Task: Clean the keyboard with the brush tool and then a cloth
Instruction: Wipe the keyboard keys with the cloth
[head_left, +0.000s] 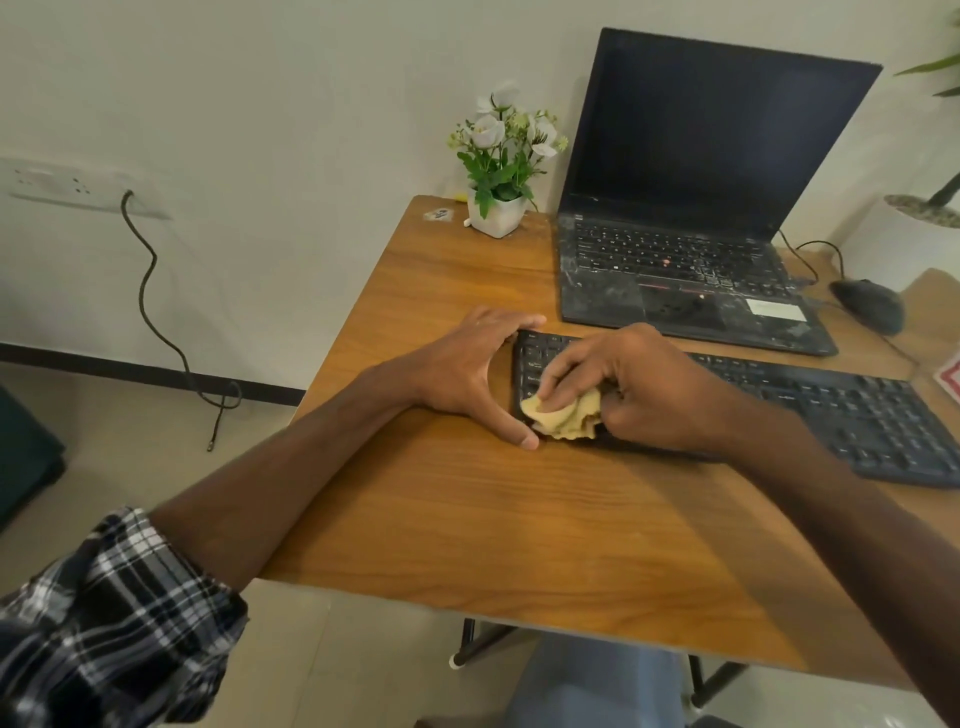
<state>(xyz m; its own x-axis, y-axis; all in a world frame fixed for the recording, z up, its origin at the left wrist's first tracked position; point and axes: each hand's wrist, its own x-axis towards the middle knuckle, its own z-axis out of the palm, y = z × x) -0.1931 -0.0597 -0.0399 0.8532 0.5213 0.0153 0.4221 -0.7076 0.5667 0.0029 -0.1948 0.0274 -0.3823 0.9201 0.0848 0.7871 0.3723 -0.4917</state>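
A black keyboard (810, 400) lies across the wooden table (519, 519), in front of the laptop. My right hand (639, 384) holds a crumpled yellow cloth (563, 418) and presses it on the keyboard's left end. My left hand (467, 374) braces that left end, with the fingers at the far corner and the thumb at the near corner. No brush tool is in view.
An open black laptop (691, 244) with a dusty deck stands behind the keyboard. A white pot of flowers (498, 208) sits at the table's far left corner. A black mouse (870, 304) lies right of the laptop. A wall socket with a hanging cable (150, 291) is on the left.
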